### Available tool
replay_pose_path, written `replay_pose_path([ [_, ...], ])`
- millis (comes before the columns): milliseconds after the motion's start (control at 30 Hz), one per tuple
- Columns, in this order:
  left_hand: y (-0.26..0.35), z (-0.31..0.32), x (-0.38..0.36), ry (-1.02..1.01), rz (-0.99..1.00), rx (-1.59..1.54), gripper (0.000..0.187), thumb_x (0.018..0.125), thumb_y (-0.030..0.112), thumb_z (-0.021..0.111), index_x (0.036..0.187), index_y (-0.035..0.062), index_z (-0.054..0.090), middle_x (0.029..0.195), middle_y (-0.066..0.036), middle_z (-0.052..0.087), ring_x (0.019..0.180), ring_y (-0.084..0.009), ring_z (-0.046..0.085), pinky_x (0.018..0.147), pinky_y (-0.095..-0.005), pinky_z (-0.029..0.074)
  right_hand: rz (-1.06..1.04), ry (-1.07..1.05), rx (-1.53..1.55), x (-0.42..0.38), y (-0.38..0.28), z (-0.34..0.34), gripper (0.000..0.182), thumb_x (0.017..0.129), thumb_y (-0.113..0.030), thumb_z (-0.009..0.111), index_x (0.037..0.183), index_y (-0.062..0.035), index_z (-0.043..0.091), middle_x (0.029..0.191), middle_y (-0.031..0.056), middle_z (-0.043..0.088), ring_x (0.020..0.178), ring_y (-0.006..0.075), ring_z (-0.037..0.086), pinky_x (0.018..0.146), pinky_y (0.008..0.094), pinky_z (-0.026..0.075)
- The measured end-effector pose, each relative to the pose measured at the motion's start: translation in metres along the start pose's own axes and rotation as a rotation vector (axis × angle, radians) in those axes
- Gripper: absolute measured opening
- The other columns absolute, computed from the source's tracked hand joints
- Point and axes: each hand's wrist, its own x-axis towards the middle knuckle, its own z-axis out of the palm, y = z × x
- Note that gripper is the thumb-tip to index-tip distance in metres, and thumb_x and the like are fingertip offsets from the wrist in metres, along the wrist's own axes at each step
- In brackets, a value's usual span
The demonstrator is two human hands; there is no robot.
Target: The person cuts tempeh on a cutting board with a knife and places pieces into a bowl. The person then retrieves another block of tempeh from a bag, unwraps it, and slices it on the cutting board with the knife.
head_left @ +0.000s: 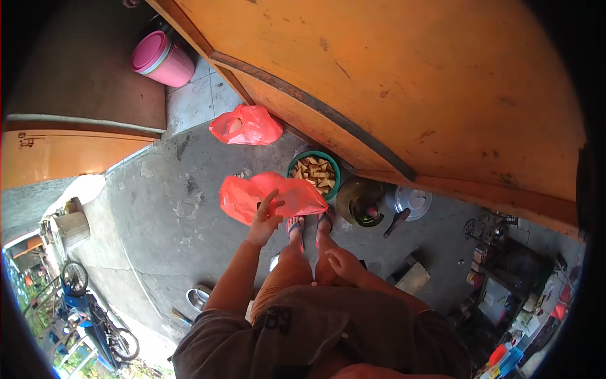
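My left hand (265, 221) is raised over a red plastic bag (243, 197), its fingers apart; whether it touches the bag I cannot tell. My right hand (344, 262) is held low near my right thigh, its fingers partly curled, and I cannot make out anything in it. The red bag lies spread out in front of my feet, its right end beside a green basket (337, 165) of cut light-brown pieces (314, 172). Farther forward, a second red bag (252, 126) rests on the floor, bulging.
An orange wooden panel (404, 82) runs along the front right. Right of the basket are a dark round pot (347, 196) and a silver lid (413, 201). A pink bucket (170, 65) stands at upper left, a motorcycle (95, 316) at lower left.
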Motion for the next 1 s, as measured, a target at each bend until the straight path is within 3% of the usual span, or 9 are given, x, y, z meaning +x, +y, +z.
replay_pose_path([
  [33, 0.012, 0.014, -0.022, -0.116, -0.005, 0.053, 0.078, 0.077, 0.002, 0.057, 0.148, 0.0173, 0.029, 0.129, -0.013, 0.053, 0.073, -0.0098, 0.052, 0.063, -0.0234, 0.044, -0.076, 0.123, 0.083, 0.004, -0.025, -0.008, 0.027, 0.085, -0.013, 0.058, 0.111, -0.0037, 0.058, 0.102, 0.0169, 0.061, 0.096, 0.0347, 0.059, 0.082, 0.0413, 0.048],
  [133, 0.068, 0.063, -0.083, -0.456, -0.075, 0.095, 0.084, 0.076, 0.002, 0.058, 0.15, 0.0189, 0.023, 0.136, -0.018, 0.045, 0.076, -0.0121, 0.053, 0.068, -0.0245, 0.045, -0.059, 0.099, 0.152, 0.004, -0.087, -0.03, 0.028, 0.089, -0.019, 0.058, 0.113, -0.004, 0.058, 0.104, 0.0151, 0.061, 0.099, 0.0299, 0.06, 0.081, 0.0389, 0.048],
  [267, 0.112, 0.118, -0.122, -0.929, -0.124, 0.03, 0.084, 0.077, 0.007, 0.061, 0.15, 0.0179, 0.021, 0.138, -0.019, 0.04, 0.076, -0.0133, 0.054, 0.07, -0.0275, 0.047, 0.107, 0.08, 0.516, -0.043, -0.146, -0.063, 0.03, 0.094, -0.021, 0.054, 0.12, -0.0058, 0.055, 0.123, 0.0111, 0.055, 0.099, 0.0302, 0.06, 0.086, 0.042, 0.049],
  [433, 0.139, 0.205, -0.152, -1.505, -0.353, 0.011, 0.087, 0.076, 0.016, 0.064, 0.15, 0.0167, 0.019, 0.14, -0.02, 0.037, 0.086, -0.0192, 0.061, 0.08, -0.033, 0.05, 0.076, 0.307, 0.676, -0.12, -0.12, -0.061, 0.031, 0.093, -0.022, 0.055, 0.12, -0.0061, 0.055, 0.125, 0.0114, 0.054, 0.102, 0.0301, 0.058, 0.088, 0.0416, 0.048],
  [500, 0.151, 0.245, -0.202, -1.316, -0.569, 0.056, 0.09, 0.075, 0.018, 0.066, 0.151, 0.0188, 0.018, 0.14, -0.021, 0.035, 0.097, -0.0238, 0.063, 0.09, -0.0361, 0.049, 0.077, 0.418, 0.685, -0.157, -0.096, -0.063, 0.032, 0.093, -0.023, 0.055, 0.12, -0.0062, 0.055, 0.126, 0.0116, 0.053, 0.103, 0.0301, 0.058, 0.089, 0.0415, 0.047],
  [633, 0.12, 0.321, -0.21, -1.571, -0.608, 0.228, 0.09, 0.075, 0.021, 0.068, 0.151, 0.0204, 0.018, 0.142, -0.022, 0.032, 0.108, -0.0276, 0.061, 0.096, -0.0373, 0.047, 0.118, 0.648, 0.734, -0.239, -0.04, -0.057, 0.033, 0.093, -0.024, 0.056, 0.121, -0.0064, 0.055, 0.127, 0.0118, 0.052, 0.106, 0.03, 0.057, 0.09, 0.0412, 0.047],
  [733, 0.098, 0.398, -0.243, -1.668, -0.616, 0.339, 0.091, 0.076, 0.022, 0.07, 0.151, 0.0206, 0.019, 0.144, -0.022, 0.029, 0.094, -0.02, 0.063, 0.089, -0.0331, 0.049, 0.175, 0.82, 0.746, -0.314, 0.009, -0.058, 0.033, 0.093, -0.024, 0.056, 0.121, -0.0065, 0.055, 0.128, 0.0121, 0.051, 0.107, 0.0299, 0.056, 0.092, 0.0409, 0.046],
  [867, 0.043, 0.527, -0.285, -1.846, -0.697, 0.388, 0.088, 0.078, 0.02, 0.07, 0.151, 0.02, 0.02, 0.145, -0.021, 0.028, 0.068, -0.0072, 0.047, 0.074, -0.0252, 0.044, 0.238, 1.062, 0.783, -0.424, 0.08, -0.053, 0.034, 0.092, -0.025, 0.057, 0.121, -0.0067, 0.056, 0.129, 0.0123, 0.051, 0.11, 0.0299, 0.054, 0.093, 0.0406, 0.045],
  [1000, 0.01, 0.611, -0.316, -1.932, -0.765, 0.476, 0.084, 0.079, 0.02, 0.068, 0.15, 0.0177, 0.023, 0.143, -0.023, 0.029, 0.068, -0.0072, 0.048, 0.074, -0.0256, 0.045, 0.318, 1.19, 0.816, -0.497, 0.118, -0.041, 0.035, 0.092, -0.026, 0.057, 0.122, -0.0069, 0.056, 0.131, 0.0126, 0.05, 0.112, 0.0298, 0.053, 0.095, 0.0403, 0.044],
])
